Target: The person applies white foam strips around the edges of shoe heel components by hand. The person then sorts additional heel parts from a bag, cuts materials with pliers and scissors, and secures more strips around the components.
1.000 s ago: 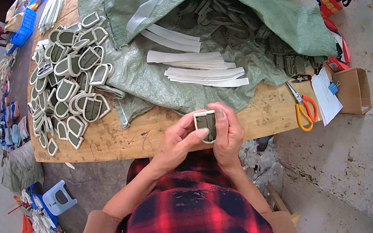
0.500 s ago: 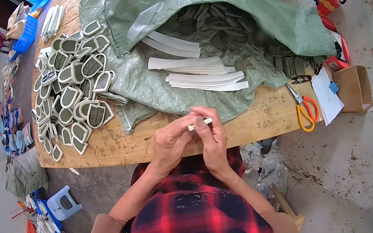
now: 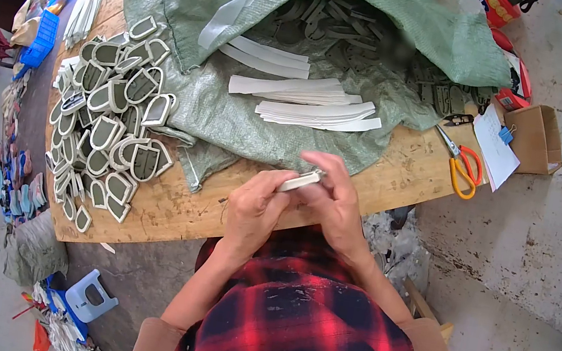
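Note:
A small piece with a white edge is between my two hands above the table's near edge, seen edge-on. My left hand pinches its left end. Around its right end, the fingers of my right hand are bent, with the forefinger raised over it. Palms and fingers hide part of the piece. To the left lies a heap of green pieces with white edging. Beyond my hands, stacks of white strips rest on a green woven sack.
The sack's mouth shows many bare dark-green pieces. Orange-handled scissors lie on the wooden table at right, beside papers and a cardboard box. More white strips lie far left. A blue stool stands on the floor.
The piece is turned so more of its long white edge shows. My right hand's fingers have loosened and the forefinger has lifted. The view has shifted slightly.

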`<state>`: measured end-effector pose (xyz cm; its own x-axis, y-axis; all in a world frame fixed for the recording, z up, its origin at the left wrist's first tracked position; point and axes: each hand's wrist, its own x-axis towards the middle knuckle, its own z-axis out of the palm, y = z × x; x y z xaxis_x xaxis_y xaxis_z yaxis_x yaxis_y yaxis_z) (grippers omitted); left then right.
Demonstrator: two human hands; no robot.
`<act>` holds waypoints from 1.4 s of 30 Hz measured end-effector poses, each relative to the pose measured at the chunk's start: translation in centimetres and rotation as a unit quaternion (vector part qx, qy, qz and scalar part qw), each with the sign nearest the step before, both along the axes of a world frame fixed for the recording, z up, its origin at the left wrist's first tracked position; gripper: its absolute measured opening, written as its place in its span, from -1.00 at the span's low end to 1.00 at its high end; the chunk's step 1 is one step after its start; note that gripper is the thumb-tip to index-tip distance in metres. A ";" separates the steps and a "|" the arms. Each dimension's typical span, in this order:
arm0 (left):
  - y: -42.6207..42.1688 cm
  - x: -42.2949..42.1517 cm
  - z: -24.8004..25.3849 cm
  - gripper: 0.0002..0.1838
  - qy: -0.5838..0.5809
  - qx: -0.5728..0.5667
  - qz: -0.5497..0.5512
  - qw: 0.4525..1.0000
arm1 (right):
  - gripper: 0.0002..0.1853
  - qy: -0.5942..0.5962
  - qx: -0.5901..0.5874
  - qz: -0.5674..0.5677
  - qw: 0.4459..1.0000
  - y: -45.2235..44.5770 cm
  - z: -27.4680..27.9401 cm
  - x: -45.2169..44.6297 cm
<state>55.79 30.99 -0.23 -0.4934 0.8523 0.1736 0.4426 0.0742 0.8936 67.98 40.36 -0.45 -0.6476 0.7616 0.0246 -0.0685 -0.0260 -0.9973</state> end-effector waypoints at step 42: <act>2.0 -4.8 -4.9 -0.66 0.208 0.007 0.001 0.978 | -0.86 -0.168 0.559 0.011 0.812 7.9 -4.1 -4.8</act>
<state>50.97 32.97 -5.16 -0.3789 0.8475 0.3716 0.7676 0.0635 0.6378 63.23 48.29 -4.57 -0.7735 0.3741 0.5116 0.2015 0.9105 -0.3612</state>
